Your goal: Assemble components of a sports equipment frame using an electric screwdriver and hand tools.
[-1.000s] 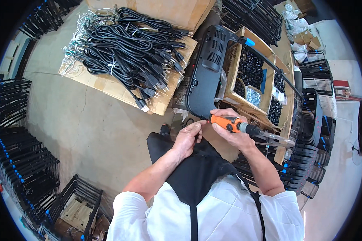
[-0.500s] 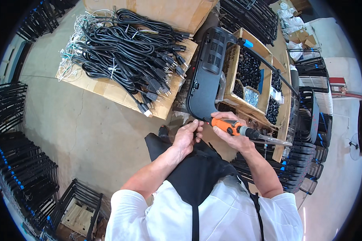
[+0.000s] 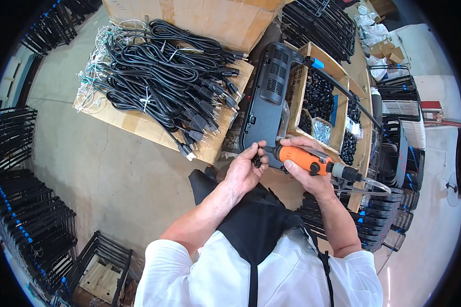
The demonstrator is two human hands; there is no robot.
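Driver (image 3: 298, 158), orange, markings too small to read: right hand's (image 3: 312, 180) fingers wrapped round it, tip beside left hand, near black housing (image 3: 261, 125). Left hand (image 3: 244, 171): fingers curled around small dark pieces (image 3: 257, 161).

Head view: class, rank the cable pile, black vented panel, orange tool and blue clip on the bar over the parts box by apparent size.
1. Cable pile
2. Black vented panel
3. Orange tool
4. Blue clip
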